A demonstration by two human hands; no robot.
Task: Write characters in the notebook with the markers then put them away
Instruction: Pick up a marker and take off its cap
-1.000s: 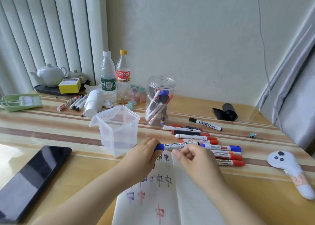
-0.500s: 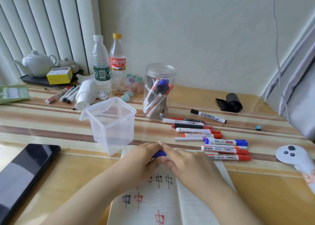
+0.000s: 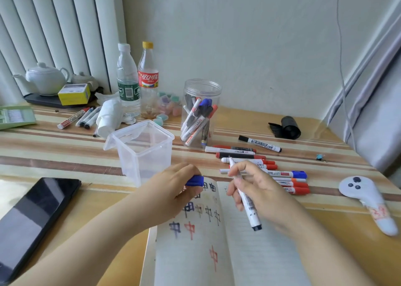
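An open notebook (image 3: 195, 257) lies at the table's near edge, its left page carrying red and blue characters. My left hand (image 3: 173, 190) is closed around a blue marker cap (image 3: 195, 181) above the page's top. My right hand (image 3: 256, 188) grips an uncapped white marker (image 3: 247, 201), tip pointing up and away, dark tail end toward me. Several red, blue and black markers (image 3: 260, 162) lie in a row just beyond my right hand. A round clear jar (image 3: 200, 112) holds several more markers.
An empty square clear tub (image 3: 141, 149) stands left of the jar. Two bottles (image 3: 134, 79), a teapot (image 3: 43, 77), a yellow box and loose markers (image 3: 80, 117) sit at the back left. A black phone (image 3: 30, 218) lies at left, a white controller (image 3: 366, 201) at right.
The hands have pulled apart: the blue cap came off in my left hand, and my right hand swung the marker body round to point upward. The camera tilted slightly down.
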